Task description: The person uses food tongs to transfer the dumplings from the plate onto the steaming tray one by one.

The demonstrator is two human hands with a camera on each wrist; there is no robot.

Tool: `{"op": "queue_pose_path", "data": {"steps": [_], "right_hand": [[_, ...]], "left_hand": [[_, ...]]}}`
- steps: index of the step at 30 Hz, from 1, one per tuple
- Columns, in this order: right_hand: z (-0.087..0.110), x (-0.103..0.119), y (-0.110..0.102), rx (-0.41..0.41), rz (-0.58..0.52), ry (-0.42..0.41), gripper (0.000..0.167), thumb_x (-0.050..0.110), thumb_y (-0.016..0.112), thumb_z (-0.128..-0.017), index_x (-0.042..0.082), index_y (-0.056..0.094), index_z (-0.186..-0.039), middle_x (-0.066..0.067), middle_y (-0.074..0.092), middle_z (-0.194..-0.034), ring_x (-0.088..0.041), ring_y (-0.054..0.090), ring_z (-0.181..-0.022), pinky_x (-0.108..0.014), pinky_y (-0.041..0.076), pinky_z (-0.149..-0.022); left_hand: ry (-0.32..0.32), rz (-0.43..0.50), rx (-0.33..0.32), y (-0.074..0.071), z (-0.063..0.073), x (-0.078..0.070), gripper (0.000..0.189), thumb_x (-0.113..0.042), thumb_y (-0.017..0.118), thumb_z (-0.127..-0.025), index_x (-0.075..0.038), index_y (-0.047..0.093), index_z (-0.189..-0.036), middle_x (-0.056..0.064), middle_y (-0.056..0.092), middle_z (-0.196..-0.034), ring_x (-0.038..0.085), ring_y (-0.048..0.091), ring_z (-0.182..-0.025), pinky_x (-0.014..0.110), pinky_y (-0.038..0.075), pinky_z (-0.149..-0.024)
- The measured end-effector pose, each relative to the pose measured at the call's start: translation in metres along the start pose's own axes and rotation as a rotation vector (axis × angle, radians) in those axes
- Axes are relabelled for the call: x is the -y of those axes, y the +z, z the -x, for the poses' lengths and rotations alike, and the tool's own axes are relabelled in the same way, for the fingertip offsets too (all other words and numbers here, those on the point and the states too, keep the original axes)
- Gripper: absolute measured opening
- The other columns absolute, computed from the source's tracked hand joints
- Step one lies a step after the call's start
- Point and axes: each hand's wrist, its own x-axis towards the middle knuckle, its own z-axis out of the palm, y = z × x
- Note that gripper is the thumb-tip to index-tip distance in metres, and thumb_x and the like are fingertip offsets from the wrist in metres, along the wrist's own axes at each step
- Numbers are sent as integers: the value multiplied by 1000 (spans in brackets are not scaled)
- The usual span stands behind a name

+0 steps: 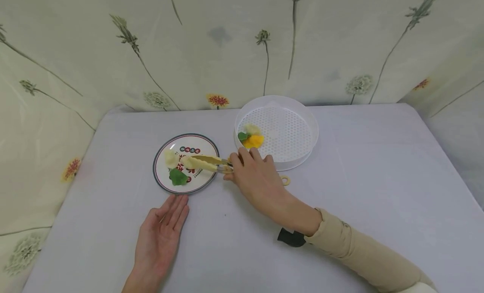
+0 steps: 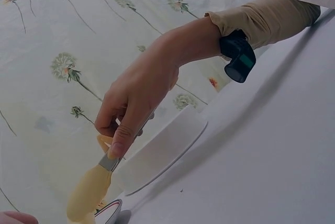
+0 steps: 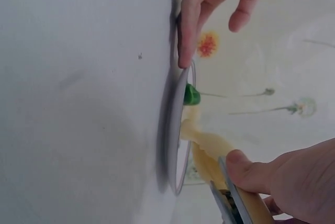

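My right hand (image 1: 259,181) grips a pair of tongs (image 1: 211,163) with cream-yellow tips. These tips meet a pale, dumpling-like piece (image 1: 187,162) over the round plate (image 1: 161,186); the right wrist view also has the pale piece (image 3: 187,130) at their ends. Another pale piece (image 1: 171,158) and a green piece (image 1: 177,177) lie on the plate, which has a dark-striped rim and red print. Palm up, fingers extended, my left hand (image 1: 162,238) touches the plate's near rim with its fingertips. Only a bit of that hand (image 2: 18,217) enters the left wrist view.
A white, round perforated basket (image 1: 291,137) stands right of the plate. Inside, at its left, sit a yellow piece (image 1: 254,141), a green piece (image 1: 242,136) and a pale piece (image 1: 252,129). A flower-patterned curtain (image 1: 227,49) hangs behind the white-covered table (image 1: 378,179).
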Motion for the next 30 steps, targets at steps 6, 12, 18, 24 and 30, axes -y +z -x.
{"op": "queue_pose_path", "data": {"steps": [6, 12, 18, 24, 30], "right_hand": [[3, -8, -9, -25, 6, 28, 47, 53, 65, -101, 8, 62, -118, -7, 59, -101, -27, 52, -90, -36, 46, -57], [8, -17, -18, -31, 14, 49, 49, 51, 67, -102, 6, 63, -121, -7, 57, -99, -27, 49, -87, -35, 41, -57], [15, -30, -23, -101, 51, 59, 48, 51, 72, -99, 5, 60, -109, -8, 52, -94, -28, 49, -82, -34, 38, -54], [20, -45, -29, -112, 37, 101, 49, 49, 75, -98, 3, 58, -108, -10, 55, -96, -29, 49, -82, -33, 38, -54], [25, -62, -37, -156, 42, 144, 50, 47, 76, -97, 2, 59, -111, -12, 57, -98, -33, 50, -82, -37, 39, -53]], "left_hand": [[-1, 12, 1, -1, 0, 0, 65, -20, 29, -113, -10, 10, -174, 9, 14, -182, 18, 31, -166, 25, 35, -137], [-3, -1, -1, -1, 0, 0, 65, -21, 30, -113, -10, 10, -174, 8, 15, -182, 17, 31, -165, 25, 35, -137], [-3, 15, 13, -1, 1, 0, 65, -20, 28, -113, -9, 9, -174, 8, 15, -182, 18, 29, -166, 25, 34, -137], [-8, 13, 8, -1, 1, 0, 64, -21, 29, -113, -11, 9, -174, 7, 14, -182, 17, 29, -166, 25, 33, -137], [-11, 22, 2, -2, 1, 0, 64, -22, 30, -114, -12, 9, -174, 7, 14, -183, 17, 29, -166, 25, 33, -137]]}}
